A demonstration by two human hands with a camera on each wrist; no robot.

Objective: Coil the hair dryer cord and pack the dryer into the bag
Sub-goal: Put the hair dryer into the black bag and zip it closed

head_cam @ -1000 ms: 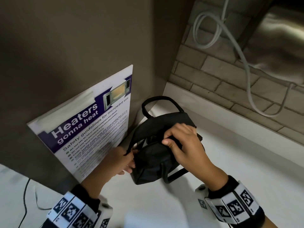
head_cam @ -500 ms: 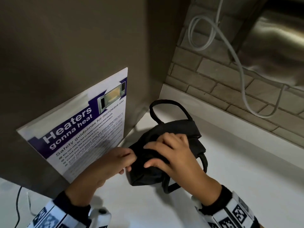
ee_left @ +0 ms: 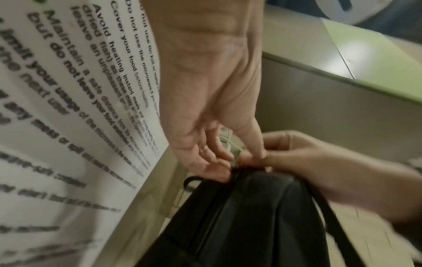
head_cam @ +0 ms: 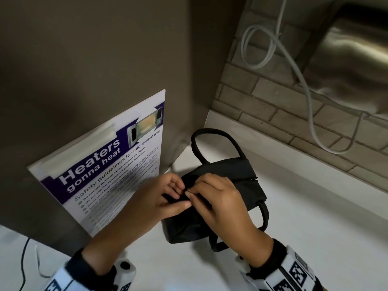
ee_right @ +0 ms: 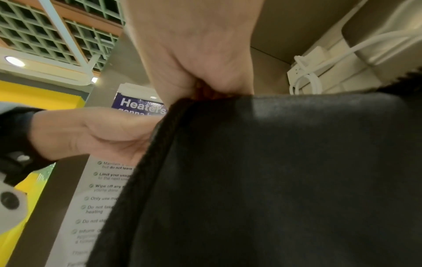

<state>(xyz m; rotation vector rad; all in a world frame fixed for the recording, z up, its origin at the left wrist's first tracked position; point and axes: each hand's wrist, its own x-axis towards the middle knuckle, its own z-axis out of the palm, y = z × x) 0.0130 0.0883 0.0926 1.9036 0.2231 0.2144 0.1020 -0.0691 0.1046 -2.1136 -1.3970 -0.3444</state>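
A small black fabric bag (head_cam: pixel 241 181) with two loop handles lies on the white counter (head_cam: pixel 304 217) in the corner. Both hands meet at its near top edge. My left hand (head_cam: pixel 168 198) pinches the bag's end (ee_left: pixel 230 173) between thumb and fingers. My right hand (head_cam: pixel 210 196) lies over the bag and pinches something at the top seam (ee_right: pixel 205 95), probably a zipper pull. The dryer and its cord are out of sight. In the right wrist view the black fabric (ee_right: pixel 274 171) fills most of the frame.
A "Heaters gonna heat" microwave safety poster (head_cam: pixel 109 164) leans on the grey wall to the left. A brick backsplash (head_cam: pixel 273 106) with a white cable (head_cam: pixel 294 66) rises behind, next to a steel appliance (head_cam: pixel 352 59). Thin cords (head_cam: pixel 24 265) lie at the lower left.
The right hand slid left along the bag's top and now meets the left hand at the bag's near end. The bag's top has gone flatter and more closed.
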